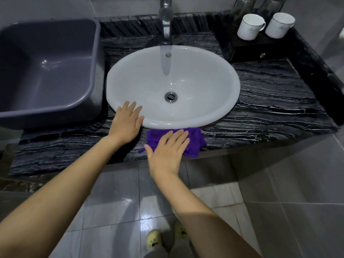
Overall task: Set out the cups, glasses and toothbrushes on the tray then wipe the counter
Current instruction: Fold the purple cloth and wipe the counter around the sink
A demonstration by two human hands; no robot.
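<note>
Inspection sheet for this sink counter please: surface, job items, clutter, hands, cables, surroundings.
Surface: black veined stone counter.
Job's things: two white cups upright on dark tray, back right; clear glasses behind them; purple cloth at front edge; toothbrushes not seen.
Clutter: grey plastic tub, left.
Grippers: left hand flat on sink rim; right hand flat on the cloth.
Cables: nothing seen.
Surroundings: tap, grey tiled floor.
</note>
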